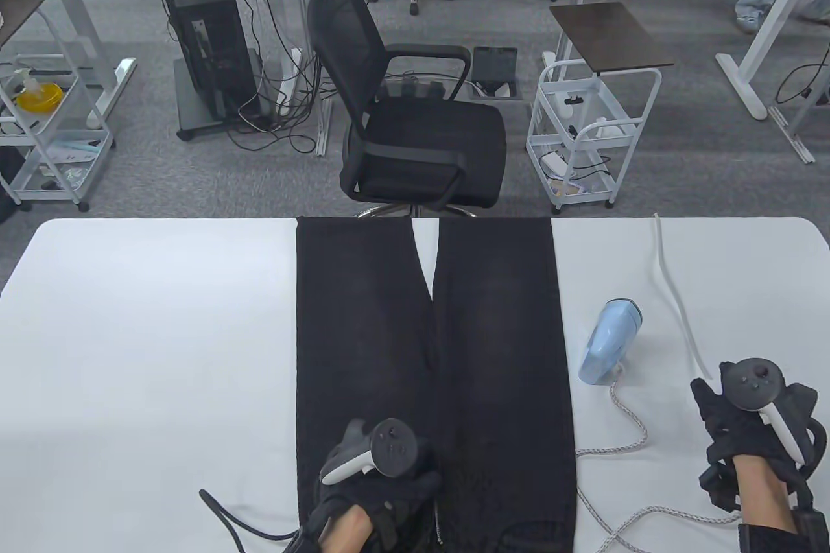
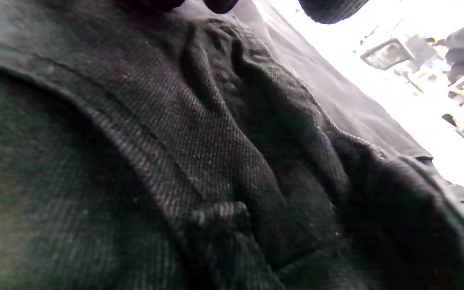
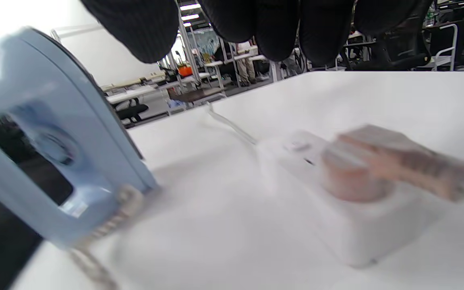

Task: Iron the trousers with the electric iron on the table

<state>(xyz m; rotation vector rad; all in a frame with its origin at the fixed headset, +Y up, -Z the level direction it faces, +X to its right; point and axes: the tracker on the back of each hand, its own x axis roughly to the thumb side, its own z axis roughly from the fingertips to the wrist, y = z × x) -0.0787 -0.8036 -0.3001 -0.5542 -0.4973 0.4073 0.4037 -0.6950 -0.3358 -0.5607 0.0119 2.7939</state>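
Black twill filled my left wrist view, bunched into folds just under the gloved fingertips (image 2: 220,4). From the table view my left hand (image 1: 373,488) lay on the black trousers (image 1: 493,345) near their waist end at the near edge of the white counter (image 1: 149,332); whether its fingers lay flat or gathered the cloth I could not tell. The trousers were spread lengthwise down the middle of the counter, both legs reaching to the far edge with a narrow gap between them.

My right hand (image 1: 746,430) hovered over the counter's right side, well apart from the trousers, fingers relaxed and holding nothing. Between it and the trousers stood the pale blue electric iron (image 1: 609,342), upright on its heel just beside the right trouser leg. Its braided cord (image 1: 622,413) snaked across the counter toward the near edge. My right wrist view showed a white power strip (image 3: 349,201) with a plug (image 3: 377,161) in it, blurred, lying on the counter beside the iron. A white cable (image 1: 677,300) ran to the far edge.
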